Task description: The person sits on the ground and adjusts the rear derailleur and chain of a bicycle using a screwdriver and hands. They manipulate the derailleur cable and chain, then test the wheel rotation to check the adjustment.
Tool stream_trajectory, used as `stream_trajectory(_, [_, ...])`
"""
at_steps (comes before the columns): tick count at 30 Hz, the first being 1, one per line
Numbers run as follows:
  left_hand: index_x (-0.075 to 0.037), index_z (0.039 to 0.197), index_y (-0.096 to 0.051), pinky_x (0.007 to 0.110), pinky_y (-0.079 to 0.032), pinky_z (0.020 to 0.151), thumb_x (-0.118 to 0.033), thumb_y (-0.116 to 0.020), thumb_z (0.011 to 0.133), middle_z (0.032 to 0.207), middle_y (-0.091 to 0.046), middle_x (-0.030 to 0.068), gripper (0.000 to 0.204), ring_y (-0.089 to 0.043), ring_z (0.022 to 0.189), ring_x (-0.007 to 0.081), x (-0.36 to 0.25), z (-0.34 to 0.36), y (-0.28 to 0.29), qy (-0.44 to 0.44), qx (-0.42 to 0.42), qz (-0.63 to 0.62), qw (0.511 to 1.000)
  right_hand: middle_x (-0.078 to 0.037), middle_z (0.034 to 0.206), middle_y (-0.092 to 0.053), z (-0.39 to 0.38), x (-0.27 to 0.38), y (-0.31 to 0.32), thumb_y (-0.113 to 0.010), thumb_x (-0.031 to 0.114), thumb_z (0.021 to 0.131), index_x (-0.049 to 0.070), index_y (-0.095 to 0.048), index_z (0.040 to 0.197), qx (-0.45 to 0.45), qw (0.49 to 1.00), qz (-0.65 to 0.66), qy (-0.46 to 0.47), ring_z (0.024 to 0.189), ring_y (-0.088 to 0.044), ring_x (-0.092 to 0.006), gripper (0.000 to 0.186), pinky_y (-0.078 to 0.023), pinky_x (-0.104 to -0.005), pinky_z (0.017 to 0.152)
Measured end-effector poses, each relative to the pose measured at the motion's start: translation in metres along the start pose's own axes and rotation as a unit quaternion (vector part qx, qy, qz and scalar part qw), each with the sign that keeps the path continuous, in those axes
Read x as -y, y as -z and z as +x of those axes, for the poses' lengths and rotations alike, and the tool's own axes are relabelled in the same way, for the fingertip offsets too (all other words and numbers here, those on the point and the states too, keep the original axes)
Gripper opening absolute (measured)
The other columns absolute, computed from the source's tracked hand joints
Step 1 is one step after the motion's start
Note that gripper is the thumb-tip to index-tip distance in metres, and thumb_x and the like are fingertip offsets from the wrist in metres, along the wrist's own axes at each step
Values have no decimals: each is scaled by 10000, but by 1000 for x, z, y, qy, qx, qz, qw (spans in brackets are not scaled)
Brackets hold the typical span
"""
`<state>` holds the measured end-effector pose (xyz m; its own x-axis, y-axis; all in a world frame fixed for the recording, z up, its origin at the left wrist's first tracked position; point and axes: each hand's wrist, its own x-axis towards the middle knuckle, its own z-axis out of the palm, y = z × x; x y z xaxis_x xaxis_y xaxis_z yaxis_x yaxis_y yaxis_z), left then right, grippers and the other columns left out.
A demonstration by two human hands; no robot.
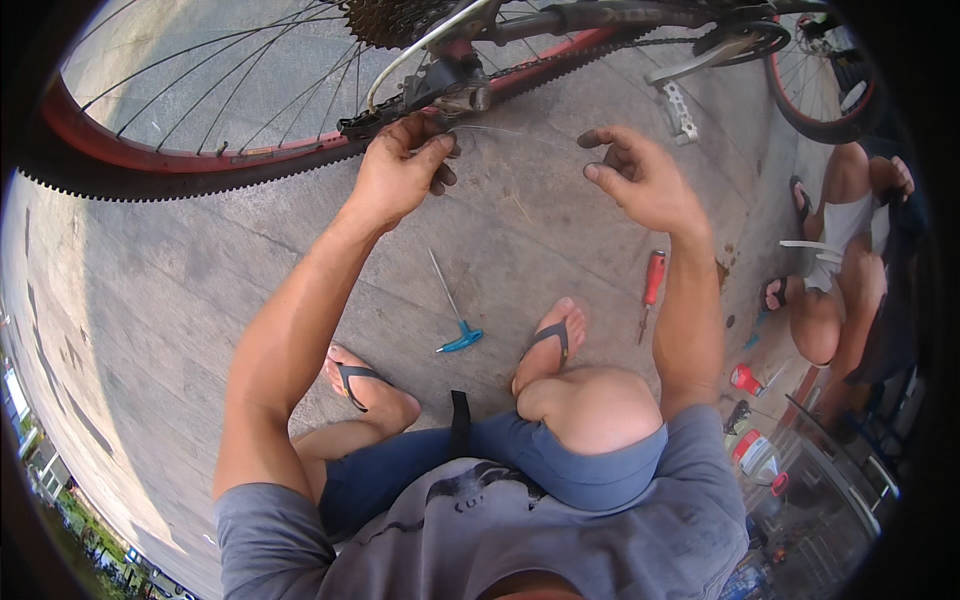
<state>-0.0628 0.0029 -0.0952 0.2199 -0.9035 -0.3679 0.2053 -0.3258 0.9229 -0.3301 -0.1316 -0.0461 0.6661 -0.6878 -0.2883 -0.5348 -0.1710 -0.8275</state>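
Observation:
My left hand (pixel 405 170) is raised to the rear derailleur (pixel 460 88) of a bicycle, its darkened fingers curled and closed just below it. What they grip is hidden. A thin bare cable (pixel 490 128) runs rightward from beside those fingertips. To the right, my right hand (pixel 640 180) hangs in the air, thumb and fingers apart, with nothing seen between them. Above my left hand are the red-rimmed rear wheel (pixel 240 160) with its knobbly tyre, the cassette (pixel 395 20) and a pale cable housing (pixel 415 50) curving into the derailleur.
A blue-handled hex key (pixel 460 338) and a red-handled screwdriver (pixel 653 280) lie on the concrete floor (pixel 200 270) near my feet. The crank and pedal (pixel 680 110) project at upper right. Another person (pixel 840 250) sits at the right, near a second wheel (pixel 815 125) and a plastic bottle (pixel 760 460).

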Motion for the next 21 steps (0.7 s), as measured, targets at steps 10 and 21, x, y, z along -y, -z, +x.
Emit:
stream_trajectory(10, [-80, 1031, -579, 352, -518, 744, -154, -598, 929, 1048, -649, 124, 128, -647, 883, 251, 24, -1, 8, 86, 135, -365, 917, -77, 831, -687, -47, -3, 14, -610, -25, 836, 5, -684, 1026, -108, 975, -41, 191, 668, -597, -138, 207, -464, -257, 611])
stream_trajectory(21, [-27, 946, -604, 283, -517, 671, -9, -621, 858, 927, -672, 99, 91, -652, 729, 174, 40, 1, -13, -161, -65, 12, 985, -77, 841, -642, -4, 92, -63, -711, 43, 729, 62, -681, 962, 2, 905, -122, 407, 710, -591, -230, 236, -464, -336, 613])
